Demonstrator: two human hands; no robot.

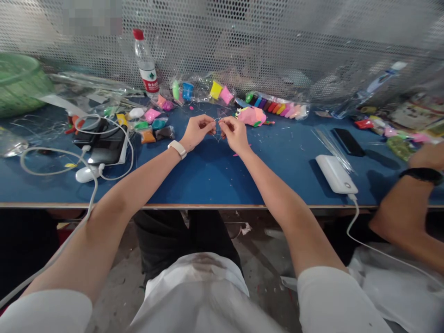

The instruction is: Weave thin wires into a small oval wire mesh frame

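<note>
Both my hands are raised close together over the middle of the blue table (215, 178). My left hand (197, 131), with a pale band on its wrist, is closed in a pinch. Facing it, my right hand (235, 133) also pinches, its fingertips almost meeting the left ones. Something thin and clear seems to show between them, too fine to name. Just beyond my right hand lies a pink clay figure (251, 116) with green and yellow bits. A flat pink scrap shows beside my right wrist.
Clay packets (147, 135) lie left of my hands, before a water bottle (147, 67). Colored clay sticks (277, 107) line the back. Cabled black devices (104, 143) sit left; a white power bank (336, 174) and phone (348, 141) sit right. Another person's arm (412, 203) rests at far right.
</note>
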